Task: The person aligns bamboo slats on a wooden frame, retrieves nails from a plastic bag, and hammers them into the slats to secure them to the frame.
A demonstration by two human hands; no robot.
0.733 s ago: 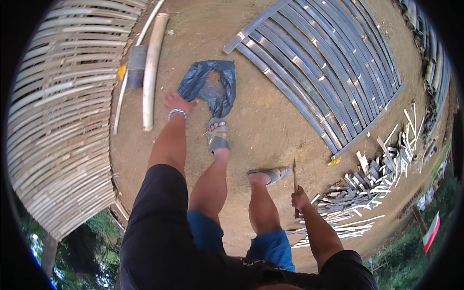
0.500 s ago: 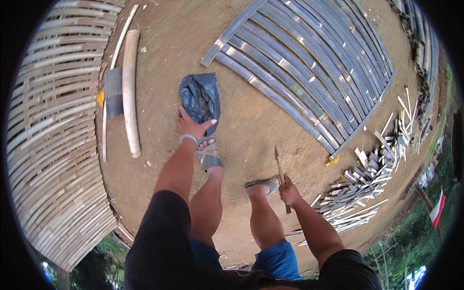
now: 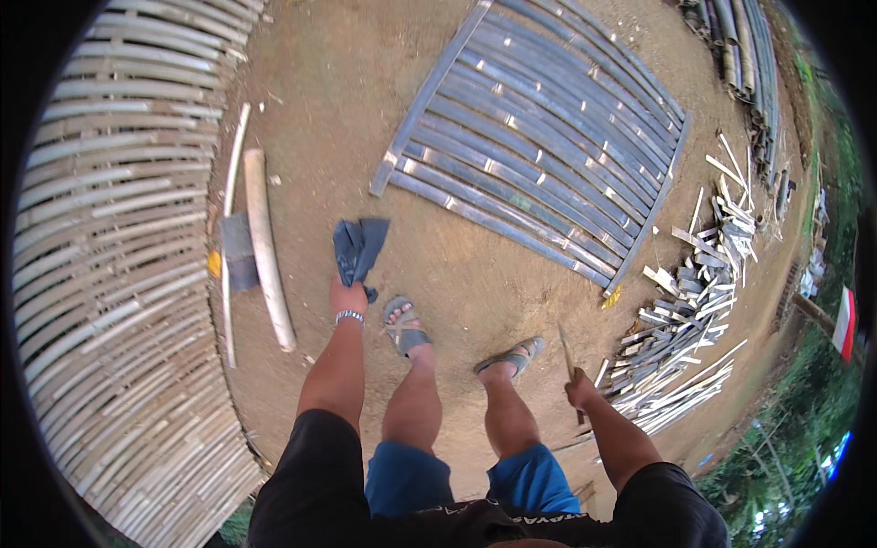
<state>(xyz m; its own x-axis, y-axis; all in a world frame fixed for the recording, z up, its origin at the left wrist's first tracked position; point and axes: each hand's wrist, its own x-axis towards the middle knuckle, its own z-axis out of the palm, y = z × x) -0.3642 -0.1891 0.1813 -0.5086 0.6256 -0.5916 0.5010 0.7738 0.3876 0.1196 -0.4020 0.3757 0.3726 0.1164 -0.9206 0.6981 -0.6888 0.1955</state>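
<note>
My left hand (image 3: 348,295), with a band at its wrist, is closed round the gathered end of a black plastic bag (image 3: 358,248). The bag's loose part spreads out beyond the fingers over the bare earth, just left of my sandalled foot (image 3: 406,326). On the other side, my right hand (image 3: 579,391) grips a slim tool with a wooden-coloured shaft (image 3: 567,353) and a narrow tip pointing away from me. A dark end of it sticks out below the fist. Its exact kind is not clear.
A slatted bamboo panel (image 3: 539,137) lies ahead on the ground. Heaped split bamboo offcuts (image 3: 694,301) are at the right, with stacked poles (image 3: 744,55) beyond. Along the left stands a bamboo slat structure (image 3: 119,274). A thick bamboo pole (image 3: 265,247) lies beside a dark block (image 3: 239,251).
My left hand has gathered up the bag, which is now bunched smaller and apart from my foot. My right hand has moved right with the tool. The view has shifted.
</note>
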